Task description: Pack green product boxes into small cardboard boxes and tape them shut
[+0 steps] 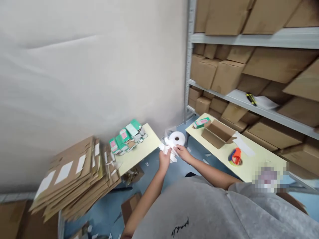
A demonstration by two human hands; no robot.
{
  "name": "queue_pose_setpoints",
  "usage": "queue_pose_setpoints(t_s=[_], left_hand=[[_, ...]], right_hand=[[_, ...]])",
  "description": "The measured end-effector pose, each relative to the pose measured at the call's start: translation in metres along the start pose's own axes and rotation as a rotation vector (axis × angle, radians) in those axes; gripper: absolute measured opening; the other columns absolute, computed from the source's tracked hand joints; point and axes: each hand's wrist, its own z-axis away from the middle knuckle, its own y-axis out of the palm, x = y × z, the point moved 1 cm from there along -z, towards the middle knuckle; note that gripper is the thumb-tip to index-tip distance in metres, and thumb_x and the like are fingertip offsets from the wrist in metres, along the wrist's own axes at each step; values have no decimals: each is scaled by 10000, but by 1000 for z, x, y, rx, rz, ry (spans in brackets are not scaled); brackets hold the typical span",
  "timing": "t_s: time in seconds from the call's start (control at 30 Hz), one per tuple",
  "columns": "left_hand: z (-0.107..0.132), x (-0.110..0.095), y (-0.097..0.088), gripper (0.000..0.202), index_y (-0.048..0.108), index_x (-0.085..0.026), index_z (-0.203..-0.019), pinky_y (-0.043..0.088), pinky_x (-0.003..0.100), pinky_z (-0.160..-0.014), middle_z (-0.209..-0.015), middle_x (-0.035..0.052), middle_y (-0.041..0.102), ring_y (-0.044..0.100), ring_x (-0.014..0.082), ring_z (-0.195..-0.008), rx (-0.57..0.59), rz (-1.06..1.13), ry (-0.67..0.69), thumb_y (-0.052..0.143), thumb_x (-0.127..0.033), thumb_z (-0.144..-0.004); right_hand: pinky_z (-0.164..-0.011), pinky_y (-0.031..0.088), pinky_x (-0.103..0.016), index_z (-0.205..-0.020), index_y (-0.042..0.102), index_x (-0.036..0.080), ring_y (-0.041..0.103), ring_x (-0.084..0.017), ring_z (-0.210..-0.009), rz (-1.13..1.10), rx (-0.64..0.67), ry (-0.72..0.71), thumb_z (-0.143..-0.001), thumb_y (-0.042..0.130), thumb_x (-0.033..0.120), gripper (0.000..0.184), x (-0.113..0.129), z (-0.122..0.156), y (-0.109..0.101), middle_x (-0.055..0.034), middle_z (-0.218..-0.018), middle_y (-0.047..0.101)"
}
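My left hand [164, 158] and my right hand [182, 152] are held out in front of me, both pinching a loose strip of white labels [166, 148] that trails from a white label roll [177, 138]. The roll hangs in the gap between two pale yellow tables. Fingers of both hands are closed on the strip. A grey shirt fills the lower frame.
The left table [139, 151] holds several green and pink small boxes [127, 136] and a leaning stack of flat cardboard [74, 176]. The right table [249, 162] carries an open carton [217, 133], a tape dispenser [235, 156] and one green box [201, 122]. Metal shelves [251, 103] hold cartons.
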Motion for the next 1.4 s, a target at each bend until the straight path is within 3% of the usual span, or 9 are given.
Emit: queue_pose_setpoints(t_s=[0.13,0.27,0.5,0.6,0.73,0.93,1.07,1.17,1.4], left_hand=[[-46,-11,108,332,735,-172,-986,588,368,-858,-970,110,791,757,267,-929,241,-36,76,752,-450,-807],[-77,-19,198,290,729,-175,-1016,577,370,-905,-996,102,786,745,259,-951,482,-63,171,718,-417,-858],[-124,-16,326,198,709,-186,-1098,535,395,-1044,-1119,112,769,716,263,-1113,861,-223,330,650,-273,-930],[-146,-14,377,236,695,-183,-1179,511,402,-1085,-1191,128,744,684,271,-1187,1031,-335,462,617,-204,-957],[-171,-8,434,335,673,-160,-1277,496,375,-1091,-1308,149,691,635,276,-1260,1296,-524,672,580,-119,-958],[-182,22,485,401,663,-198,-1354,451,363,-1138,-1435,130,633,611,263,-1309,1665,-874,861,532,-135,-980],[-172,45,505,374,667,-187,-1337,451,413,-1138,-1479,174,587,588,312,-1346,1787,-1113,865,589,-210,-972],[-163,58,515,474,644,-161,-1360,487,461,-1094,-1474,219,575,612,359,-1314,1848,-1165,832,713,-235,-897],[-171,65,529,731,575,-209,-1460,490,392,-1095,-1472,178,618,617,338,-1334,1917,-1136,757,847,-421,-815]], right_hand=[[-651,485,-290,-991,651,217,613,-182,-696,-35,-273,-51,-813,687,645,465,3,-12,-105,-8,-791,682],[-671,502,-283,-1082,603,243,641,-181,-736,-106,-474,-71,-808,712,563,435,8,-10,-183,4,-835,692],[-782,551,-329,-898,595,236,665,-210,-841,6,-799,-16,-813,665,452,243,0,-18,-279,-28,-897,710],[-853,564,-356,-997,622,219,689,-213,-861,105,-953,65,-835,630,336,200,-10,-31,-315,-38,-909,730],[-916,557,-357,-1306,592,184,718,-209,-924,275,-1064,216,-864,620,182,443,-27,-44,-347,-70,-1008,771],[-990,507,-353,-1236,698,120,698,-264,-1056,571,-980,616,-892,639,120,349,-49,-46,-360,-169,-1174,765],[-1082,459,-368,-1417,623,87,643,-290,-1210,697,-975,770,-877,586,35,544,-60,-37,-360,-214,-1324,689],[-1135,432,-374,-1497,572,97,593,-290,-1298,732,-966,757,-860,564,-2,644,-65,-28,-359,-210,-1405,640],[-1135,440,-411,-1389,695,182,586,-266,-1266,783,-811,580,-943,532,69,488,-67,-17,-360,-136,-1359,670]])
